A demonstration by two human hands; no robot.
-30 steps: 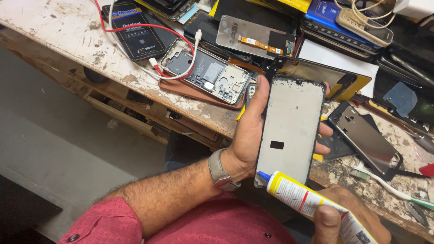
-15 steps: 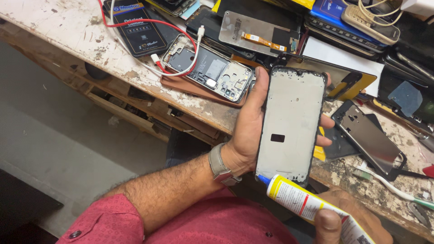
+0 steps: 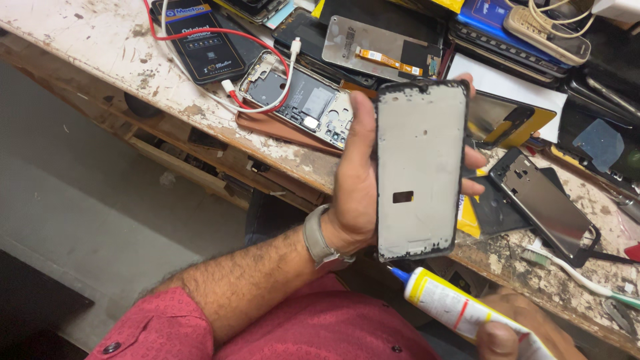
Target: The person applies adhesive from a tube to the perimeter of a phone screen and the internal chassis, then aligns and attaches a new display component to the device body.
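My left hand [image 3: 357, 193] grips a grey phone frame [image 3: 419, 167] upright by its edges, inner side facing me, with a small rectangular hole low in its middle. My right hand [image 3: 527, 330], at the bottom right, holds a white and yellow glue tube [image 3: 460, 310]. The tube's blue nozzle points up-left, just below the frame's bottom edge and not touching it. A grey watch strap sits on my left wrist.
A worn white workbench [image 3: 87, 40] carries an opened phone body [image 3: 300, 100] with red and white cables, a black phone box [image 3: 203, 43], a loose display panel [image 3: 380, 47], another dark phone frame [image 3: 543, 203] and a toothbrush [image 3: 580, 277]. Grey floor lies at left.
My left hand has raised the phone frame slightly and brought it closer. The glue tube's nozzle now sits just under the frame's bottom edge.
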